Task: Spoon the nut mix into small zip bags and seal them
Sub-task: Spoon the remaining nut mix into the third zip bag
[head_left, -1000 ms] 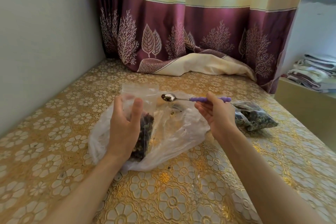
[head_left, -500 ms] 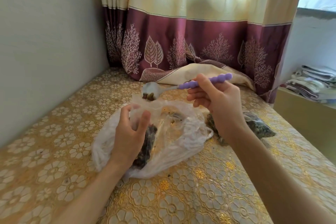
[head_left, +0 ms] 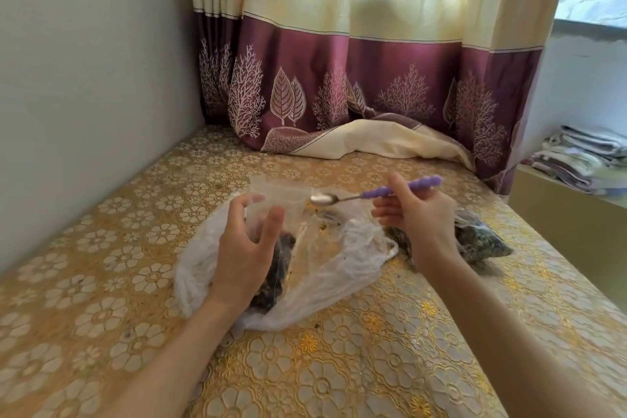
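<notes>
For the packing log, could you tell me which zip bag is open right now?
The small zip bag gripped upright by the left hand; the filled zip bag lies flat behind the right hand.

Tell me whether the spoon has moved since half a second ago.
Yes. The spoon has come down: its bowl was up against the curtain's heaped hem, and is now by the small zip bag's mouth, looking empty.

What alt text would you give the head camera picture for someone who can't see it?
A person's left hand holds a small zip bag open while the right hand holds a purple-handled spoon, its bowl looking empty, beside the bag's mouth. Both are above a large plastic bag on a gold floral tablecloth.
</notes>
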The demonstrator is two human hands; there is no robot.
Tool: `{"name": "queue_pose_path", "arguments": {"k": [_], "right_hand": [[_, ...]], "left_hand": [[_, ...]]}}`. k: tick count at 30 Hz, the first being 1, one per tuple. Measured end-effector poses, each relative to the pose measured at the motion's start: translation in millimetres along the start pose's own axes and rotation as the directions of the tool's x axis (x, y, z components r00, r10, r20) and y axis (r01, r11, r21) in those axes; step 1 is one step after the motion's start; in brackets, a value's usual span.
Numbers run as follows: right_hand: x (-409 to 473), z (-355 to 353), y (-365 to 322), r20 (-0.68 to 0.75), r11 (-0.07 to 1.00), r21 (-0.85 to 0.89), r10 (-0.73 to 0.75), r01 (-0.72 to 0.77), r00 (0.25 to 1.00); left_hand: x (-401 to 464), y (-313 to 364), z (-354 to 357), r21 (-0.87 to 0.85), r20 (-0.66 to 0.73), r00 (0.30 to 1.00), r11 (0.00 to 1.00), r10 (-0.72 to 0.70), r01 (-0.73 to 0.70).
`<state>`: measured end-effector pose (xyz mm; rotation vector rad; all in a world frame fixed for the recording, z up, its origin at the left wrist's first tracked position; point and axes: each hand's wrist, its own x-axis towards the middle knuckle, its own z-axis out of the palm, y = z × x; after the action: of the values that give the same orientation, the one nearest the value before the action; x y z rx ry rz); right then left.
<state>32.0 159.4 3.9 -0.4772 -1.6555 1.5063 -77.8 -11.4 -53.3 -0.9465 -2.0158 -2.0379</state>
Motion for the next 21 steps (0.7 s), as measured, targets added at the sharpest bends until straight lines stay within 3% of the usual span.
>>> {"name": "queue_pose_path", "arguments": {"k": [5,17,21], "right_hand": [[-5.5,-4.0,29.0,-0.065,0.993,-0.102,0.052,-0.059,0.996],[-10.7,-9.7,42.2,-0.279,0.971,-0.233,-0.118,0.052,0.953],[-12.9,-5.4,45.0,-0.294,0.986,-0.165,-0.073,0.025,0.953]], "left_hand": [[0.1,-2.3,-0.1,0.023,0.014,1.0,1.0,-0.01,0.01],[3.2,-7.2,-0.2,0.149,0.041,0.997,0.988,-0.058,0.051],[3.7,-7.6,0.1,0.152,0.048,0.998,0.987,-0.049,0.041]]}}
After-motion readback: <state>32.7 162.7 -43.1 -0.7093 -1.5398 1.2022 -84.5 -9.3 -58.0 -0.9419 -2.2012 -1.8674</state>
